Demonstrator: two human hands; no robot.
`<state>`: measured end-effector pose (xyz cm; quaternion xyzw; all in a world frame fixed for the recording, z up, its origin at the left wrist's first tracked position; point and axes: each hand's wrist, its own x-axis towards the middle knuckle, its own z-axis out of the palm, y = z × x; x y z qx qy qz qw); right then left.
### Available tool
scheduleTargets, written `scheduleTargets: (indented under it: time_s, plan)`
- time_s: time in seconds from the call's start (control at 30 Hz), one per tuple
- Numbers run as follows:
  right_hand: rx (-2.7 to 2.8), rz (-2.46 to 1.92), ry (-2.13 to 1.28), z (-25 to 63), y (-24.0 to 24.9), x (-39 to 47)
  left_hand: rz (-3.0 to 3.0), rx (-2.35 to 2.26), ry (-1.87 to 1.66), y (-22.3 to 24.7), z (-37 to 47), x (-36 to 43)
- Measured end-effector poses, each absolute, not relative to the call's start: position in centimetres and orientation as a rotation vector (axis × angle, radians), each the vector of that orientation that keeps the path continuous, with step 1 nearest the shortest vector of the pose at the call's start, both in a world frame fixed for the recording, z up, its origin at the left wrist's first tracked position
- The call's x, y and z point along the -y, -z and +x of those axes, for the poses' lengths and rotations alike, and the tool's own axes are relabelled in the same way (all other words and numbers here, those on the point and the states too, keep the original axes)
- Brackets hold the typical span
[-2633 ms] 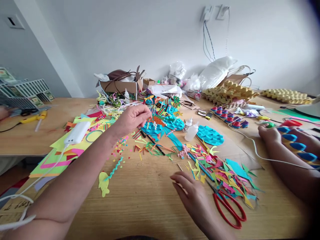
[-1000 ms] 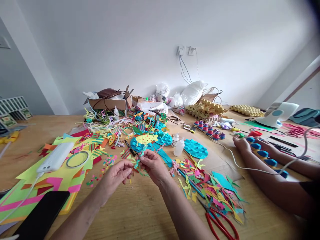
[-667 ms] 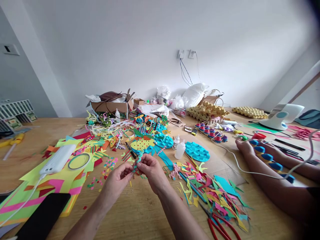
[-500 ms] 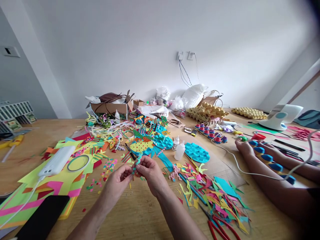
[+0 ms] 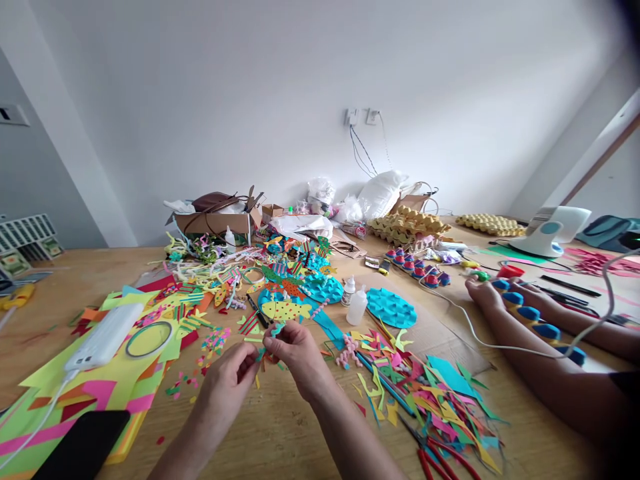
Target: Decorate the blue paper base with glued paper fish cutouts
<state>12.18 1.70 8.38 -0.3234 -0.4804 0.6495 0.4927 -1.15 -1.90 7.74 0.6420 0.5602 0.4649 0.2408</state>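
My left hand pinches the lower end of a small teal twisted strip over the wooden table. Close beside it on the right, my right hand is closed on the strip's upper part; the fingers partly hide it. Just beyond my fingertips lies a yellow paper fish with dark dots. Around it are blue painted egg-carton pieces and a black pen. Two glue bottles stand to the right, beside an oval blue carton piece.
Coloured paper sheets, a white power strip and a black phone lie left. Paper scraps and red-handled scissors are right. Another person's arms hold a blue-and-yellow carton strip at the far right.
My hands have lowered slightly and moved a little apart, and the teal strip sits lower, clear of the yellow fish. The whole view has shifted slightly.
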Motion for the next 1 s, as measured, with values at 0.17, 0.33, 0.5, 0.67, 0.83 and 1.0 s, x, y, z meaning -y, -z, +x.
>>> scheduleTargets:
  time_s: [0.17, 0.33, 0.5, 0.67, 0.83, 1.0]
  plan:
    - [1.169, -0.827, -1.526, 11.8, -8.3, -1.6, 1.724, -1.561, -1.316, -8.0, -1.1, 1.9]
    - [1.129, -0.816, -1.514, 11.5, -8.1, -1.5, 1.485, -1.474, -1.281, -7.6, -0.9, 1.8]
    - [1.053, -0.777, -1.503, 11.2, -7.8, -1.4, 1.04, -1.213, -1.384, -7.3, 0.0, 2.1]
    - [1.047, -0.76, -1.494, 11.3, -7.7, -1.5, 0.693, -1.002, -1.366, -7.3, 0.7, 2.8]
    - [1.168, -0.864, -1.351, 12.1, -7.9, -1.9, 0.783, -1.07, -1.311, -7.3, -0.1, 3.3]
    - [1.331, -0.936, -1.213, 12.2, -7.7, -1.9, 0.919, -1.141, -1.27, -6.9, -0.4, 3.3]
